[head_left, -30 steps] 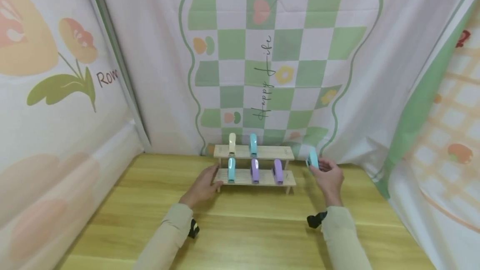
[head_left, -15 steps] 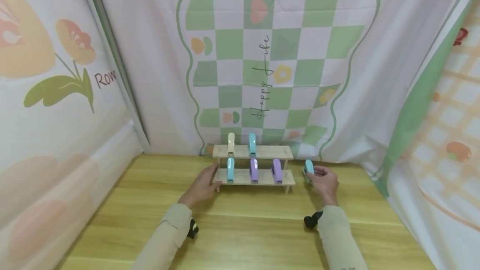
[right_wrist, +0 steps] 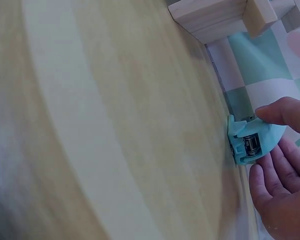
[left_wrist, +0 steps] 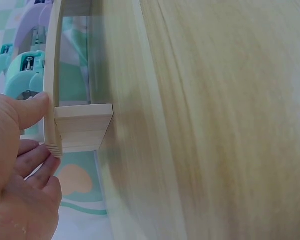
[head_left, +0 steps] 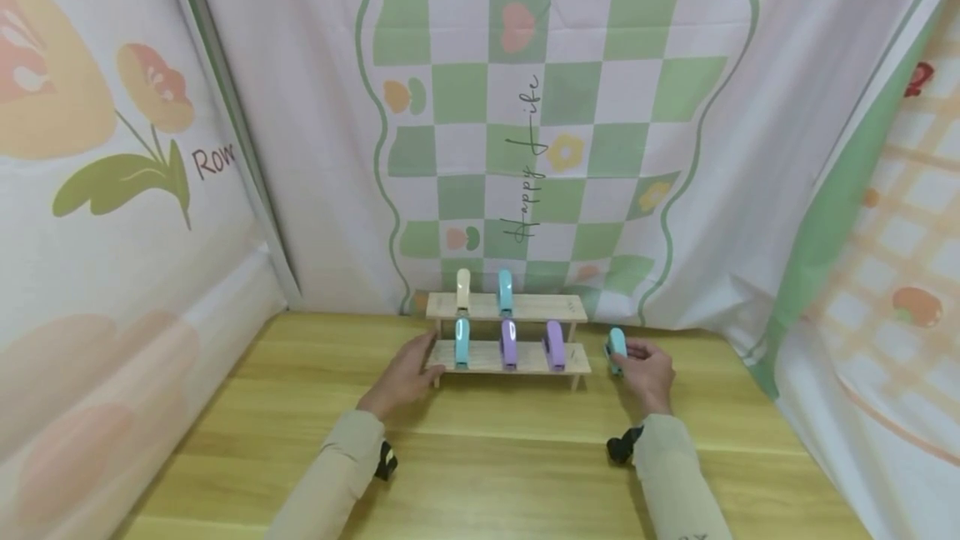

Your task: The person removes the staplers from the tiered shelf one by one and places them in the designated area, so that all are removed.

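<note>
At the left end of the two-tier wooden shelf, my left hand pinches the lower board, thumb on one side and fingers on the other. My right hand holds a small teal hole punch between thumb and fingers, to the right of the shelf. Its flat base is down by the tabletop, and a coil spring shows in its side. On the lower tier stand a teal punch and two purple punches. A cream punch and another teal punch stand on the upper tier.
The shelf stands on short legs near the back of a wooden table. Behind it hangs a green-and-white checked curtain. Patterned cloths close off the left and right sides.
My right hand has lowered the teal hole punch and moved it slightly left, closer to the shelf; it barely moves over the last half second. My left hand stays on the shelf.
</note>
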Tool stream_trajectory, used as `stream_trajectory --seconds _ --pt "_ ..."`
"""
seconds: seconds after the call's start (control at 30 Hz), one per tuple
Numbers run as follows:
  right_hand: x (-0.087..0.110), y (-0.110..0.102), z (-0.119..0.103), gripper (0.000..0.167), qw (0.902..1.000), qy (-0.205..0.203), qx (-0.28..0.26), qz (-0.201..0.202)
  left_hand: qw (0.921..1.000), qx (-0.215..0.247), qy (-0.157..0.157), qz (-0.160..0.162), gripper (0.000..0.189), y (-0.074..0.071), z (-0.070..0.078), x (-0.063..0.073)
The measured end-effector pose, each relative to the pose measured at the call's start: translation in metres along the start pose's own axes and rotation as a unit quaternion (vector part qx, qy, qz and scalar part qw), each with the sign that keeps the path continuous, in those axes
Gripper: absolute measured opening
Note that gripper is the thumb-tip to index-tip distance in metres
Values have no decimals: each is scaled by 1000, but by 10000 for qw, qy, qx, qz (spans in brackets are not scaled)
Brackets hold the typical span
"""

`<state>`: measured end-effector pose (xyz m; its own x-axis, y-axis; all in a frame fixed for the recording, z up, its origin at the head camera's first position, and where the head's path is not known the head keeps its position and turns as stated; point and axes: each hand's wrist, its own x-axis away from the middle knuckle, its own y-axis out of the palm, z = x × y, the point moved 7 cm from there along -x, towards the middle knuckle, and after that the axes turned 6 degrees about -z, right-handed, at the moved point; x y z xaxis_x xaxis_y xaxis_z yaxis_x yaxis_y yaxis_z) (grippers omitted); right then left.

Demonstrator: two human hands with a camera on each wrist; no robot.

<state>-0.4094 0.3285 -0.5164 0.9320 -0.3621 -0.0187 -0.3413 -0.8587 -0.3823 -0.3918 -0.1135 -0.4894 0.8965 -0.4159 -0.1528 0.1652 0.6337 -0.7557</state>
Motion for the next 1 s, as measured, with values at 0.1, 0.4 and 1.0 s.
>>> stream_trajectory --seconds 0.1,0.4,1.0 --pt "1 -3 -3 43 10000 -1 77 19 9999 51 100 42 68 -1 3 -1" --pt "-3 -6 -56 59 9982 -530 199 -207 9994 319 59 114 71 -9 7 4" --pt "21 94 -172 58 9770 -1604 361 -1357 9996 280 3 -61 76 -4 -5 -1"
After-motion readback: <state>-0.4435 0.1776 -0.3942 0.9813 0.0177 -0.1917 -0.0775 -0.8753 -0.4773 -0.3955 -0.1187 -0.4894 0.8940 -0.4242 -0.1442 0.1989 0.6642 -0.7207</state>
